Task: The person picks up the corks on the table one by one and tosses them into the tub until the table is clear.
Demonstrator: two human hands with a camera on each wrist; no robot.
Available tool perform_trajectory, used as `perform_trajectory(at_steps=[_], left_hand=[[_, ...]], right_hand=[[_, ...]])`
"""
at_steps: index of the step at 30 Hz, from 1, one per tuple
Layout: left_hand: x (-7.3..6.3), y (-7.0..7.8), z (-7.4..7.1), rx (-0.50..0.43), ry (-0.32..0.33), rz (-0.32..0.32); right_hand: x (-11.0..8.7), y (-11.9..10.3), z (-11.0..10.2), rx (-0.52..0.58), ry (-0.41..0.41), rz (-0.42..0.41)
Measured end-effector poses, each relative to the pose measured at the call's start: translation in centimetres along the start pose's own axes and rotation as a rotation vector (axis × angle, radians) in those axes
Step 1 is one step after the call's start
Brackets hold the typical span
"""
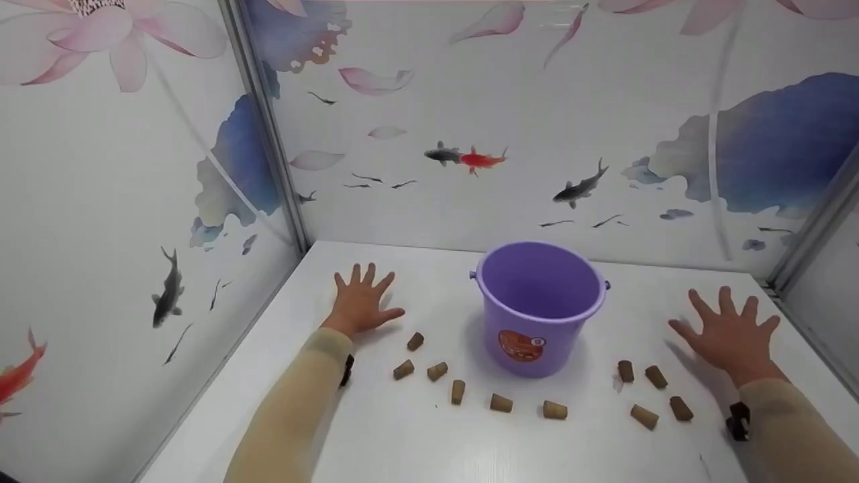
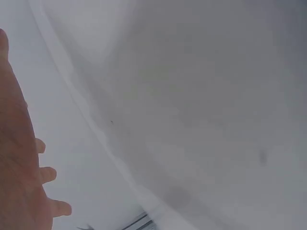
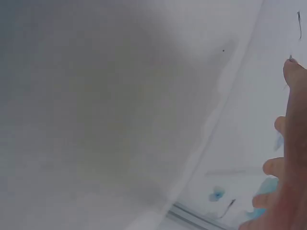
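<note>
A purple bucket (image 1: 537,335) with an orange label stands upright at the back middle of the white table. My left hand (image 1: 361,303) is spread with straight fingers left of the bucket, holding nothing; the nearest cork (image 1: 415,341) lies just below its thumb. On the far right my right hand (image 1: 731,335) is likewise spread, its fingers apart and nothing in them. Several brown tapered corks lie in a curve before the bucket, among them one cork (image 1: 501,402) in front. Another cork (image 1: 680,408) is the closest to my right hand. The bucket's bottom inside is hidden.
The white table (image 1: 402,449) meets a printed back wall (image 1: 416,215) with fish and petals. A printed side panel (image 1: 87,235) rises on the left, joined by a metal corner post (image 1: 272,134). A wristband (image 1: 739,421) sits on the right wrist.
</note>
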State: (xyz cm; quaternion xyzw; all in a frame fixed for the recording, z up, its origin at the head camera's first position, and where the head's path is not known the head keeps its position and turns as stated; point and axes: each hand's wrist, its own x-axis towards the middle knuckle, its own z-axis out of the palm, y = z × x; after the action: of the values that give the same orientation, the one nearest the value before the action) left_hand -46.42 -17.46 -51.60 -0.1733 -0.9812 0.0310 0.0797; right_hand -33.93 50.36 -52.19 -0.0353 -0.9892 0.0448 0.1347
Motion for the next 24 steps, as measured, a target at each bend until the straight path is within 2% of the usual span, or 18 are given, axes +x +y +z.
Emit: perform_trajectory(at_steps=[5,9,12,14,19,24], left_hand=[[-0.3,0.5,-0.8,-0.061,0.02,-0.027],[-1.3,1.3,-1.7,-0.106,0.089,-0.025],[-2.0,2.2,-2.4,-0.171,0.163,-0.017],[-2.7,3.1,-3.0,-0.251,0.216,-0.008],[-4.1,6.0,-4.6,-0.531,0.317,0.053],[-3.9,9.3,-5.7,-0.828,0.415,0.109]], right_hand=[[-0.6,1.6,-1.3,0.026,0.018,0.066],[-1.3,1.5,-2.6,0.035,0.087,0.094],[-2.1,0.4,-3.5,0.106,0.168,0.095],[-2.9,-0.9,-4.1,0.19,0.242,0.088],[-5.4,-4.9,-5.2,0.332,0.394,0.113],[-6.8,-6.9,-6.0,0.42,0.402,0.14]])
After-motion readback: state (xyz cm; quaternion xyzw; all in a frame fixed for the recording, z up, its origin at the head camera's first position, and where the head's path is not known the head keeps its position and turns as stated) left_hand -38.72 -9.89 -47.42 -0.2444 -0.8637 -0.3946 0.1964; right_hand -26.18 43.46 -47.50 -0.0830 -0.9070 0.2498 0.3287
